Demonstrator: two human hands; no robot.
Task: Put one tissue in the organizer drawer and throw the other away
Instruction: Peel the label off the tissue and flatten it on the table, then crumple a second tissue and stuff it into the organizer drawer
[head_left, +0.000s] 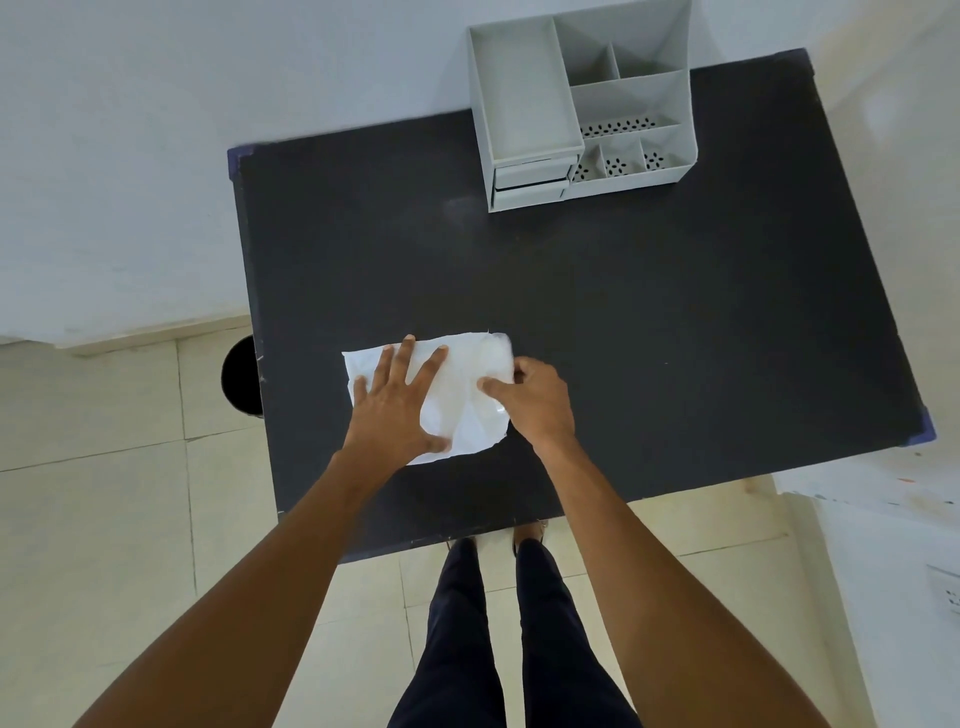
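A white tissue (457, 395) is spread flat on the dark table (675, 338), just below the middle of the frame. It is pinned by the left hand (397, 410), laid open with fingers splayed, while its right edge is pinched by the right hand (535, 397). Whether two sheets are stacked cannot be told. The paper is judged light, limp and easily torn, so it is best lifted by an edge. The organizer (582, 104) is seen at upper right, its drawers (530, 179) shut.
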